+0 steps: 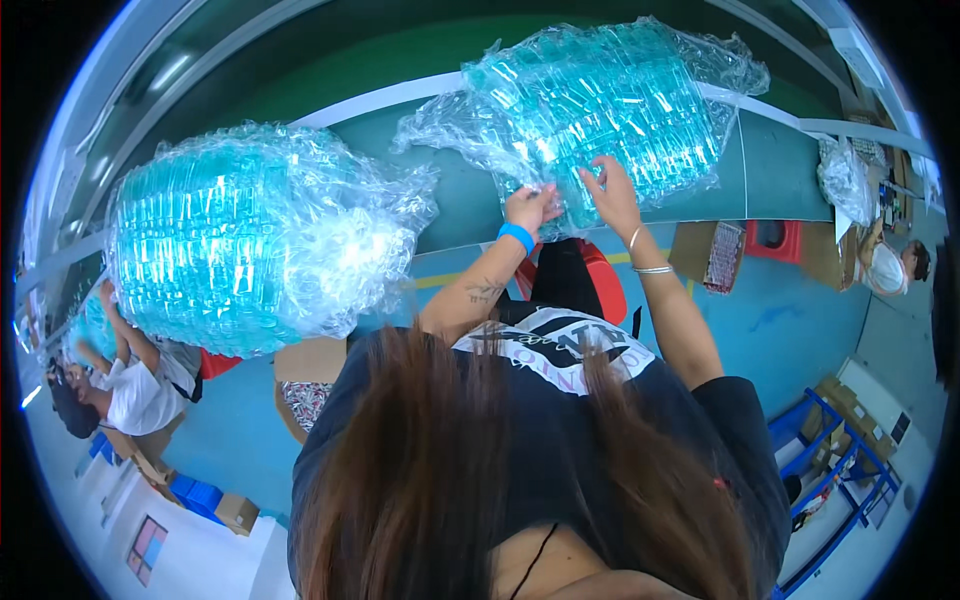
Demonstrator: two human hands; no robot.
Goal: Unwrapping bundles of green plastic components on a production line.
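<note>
The right wrapped bundle (620,115) and left wrapped bundle (195,240) are gleaming turquoise through clear film (365,250), the wristband (517,235) is showing bright blue, the stool (605,283) red, the T-shirt (530,430) black with a white-patched print (555,350), and the floor (770,325) blue with yellow striping (436,281).

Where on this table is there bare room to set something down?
The table shows bare right of the right wrapped bundle, short of the crumpled clear plastic. A narrower strip lies between that bundle and the left wrapped bundle. It is crowded where both bundles sit, and at the right one's near edge, where the left hand and right hand are.
</note>
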